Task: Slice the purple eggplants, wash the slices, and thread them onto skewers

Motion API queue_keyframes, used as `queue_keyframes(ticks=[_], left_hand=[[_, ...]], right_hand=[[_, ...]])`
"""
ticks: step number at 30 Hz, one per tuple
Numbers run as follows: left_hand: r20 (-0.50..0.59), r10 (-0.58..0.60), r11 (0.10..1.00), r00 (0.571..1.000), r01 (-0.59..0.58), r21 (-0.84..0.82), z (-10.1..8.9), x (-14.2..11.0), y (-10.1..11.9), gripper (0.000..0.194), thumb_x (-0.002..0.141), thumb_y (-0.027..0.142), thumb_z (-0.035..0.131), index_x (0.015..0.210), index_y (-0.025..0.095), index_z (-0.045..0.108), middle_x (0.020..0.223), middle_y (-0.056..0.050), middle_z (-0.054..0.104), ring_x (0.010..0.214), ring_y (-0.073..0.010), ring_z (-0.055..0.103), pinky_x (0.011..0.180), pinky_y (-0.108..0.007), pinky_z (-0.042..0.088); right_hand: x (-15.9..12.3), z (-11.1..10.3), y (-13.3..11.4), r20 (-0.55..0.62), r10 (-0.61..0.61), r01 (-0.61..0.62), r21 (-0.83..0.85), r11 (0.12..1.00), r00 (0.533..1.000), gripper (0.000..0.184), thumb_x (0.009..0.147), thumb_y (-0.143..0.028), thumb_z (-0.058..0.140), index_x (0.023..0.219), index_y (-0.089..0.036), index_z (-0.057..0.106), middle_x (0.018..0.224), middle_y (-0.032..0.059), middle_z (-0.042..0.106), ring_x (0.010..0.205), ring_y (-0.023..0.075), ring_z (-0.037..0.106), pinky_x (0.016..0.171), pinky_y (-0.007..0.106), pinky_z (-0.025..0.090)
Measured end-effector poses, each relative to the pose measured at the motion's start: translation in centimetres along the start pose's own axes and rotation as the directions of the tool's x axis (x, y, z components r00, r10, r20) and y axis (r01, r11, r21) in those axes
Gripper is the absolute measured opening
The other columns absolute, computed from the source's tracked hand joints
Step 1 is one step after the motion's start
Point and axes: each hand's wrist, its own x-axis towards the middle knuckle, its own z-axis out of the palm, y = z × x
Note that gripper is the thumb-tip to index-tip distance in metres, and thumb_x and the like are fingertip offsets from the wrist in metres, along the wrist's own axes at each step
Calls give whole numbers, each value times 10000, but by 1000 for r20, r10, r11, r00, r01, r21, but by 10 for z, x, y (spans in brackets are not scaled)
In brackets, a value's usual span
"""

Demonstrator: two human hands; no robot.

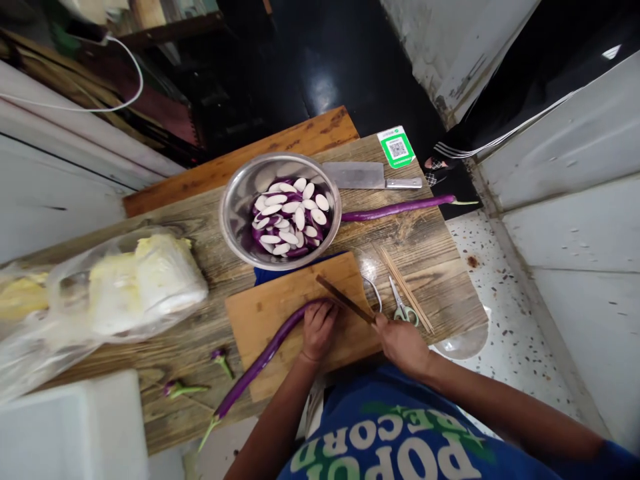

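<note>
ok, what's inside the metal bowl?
The metal bowl holds a heap of oval eggplant slices, white cut faces and purple skin showing. The heap covers the bowl's bottom, so the lower layers can't be seen.

The mixing bowl (231, 223) is smooth, shiny metal; the cleaver (355, 175) has a duller, satin metal blade. The cut eggplant slices (290, 208) show matt flesh, while the whole eggplant (270, 350) on the cutting board (250, 320) has smooth, glossy skin. The cutting board is matt wood, the bench (435, 257) coarsely grained wood. The bag (70, 323) is thin, crinkled, translucent plastic, the T-shirt (370, 402) matt cloth.
</note>
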Motion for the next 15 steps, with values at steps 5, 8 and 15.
queue_keyframes(ticks=[5, 8, 15], left_hand=[[-54, 13, 1000, 998, -12, 26, 3, -4, -1, 283, 886, 124, 416, 1080, 179, 615, 1054, -119, 626, 1069, -230, 510, 866, -414, 411], [-89, 4, 994, 996, 5, 107, 3, -6, 1, 198, 856, 118, 477, 925, 181, 651, 983, -109, 631, 1056, -250, 493, 844, -424, 388], [-59, -26, 996, 998, 31, 82, 0, -10, 0, 198, 854, 91, 441, 828, 165, 623, 828, -96, 612, 978, -236, 512, 814, -424, 416]], right_hand=[[-13, -6, 6, 28, 0, 0, -17, 1000, 1000, 201, 832, -37, 401, 959, -95, 546, 724, 117, 670, 678, 214, 658, 563, 272, 467], [-23, -8, 4, 40, -51, 52, -24, 998, 998, 222, 813, -14, 390, 921, -115, 555, 747, 105, 666, 694, 202, 651, 575, 267, 465], [-34, 0, 5, -33, -158, 157, -9, 987, 987, 256, 776, -19, 372, 893, -129, 571, 765, 88, 651, 684, 212, 627, 571, 293, 453]])
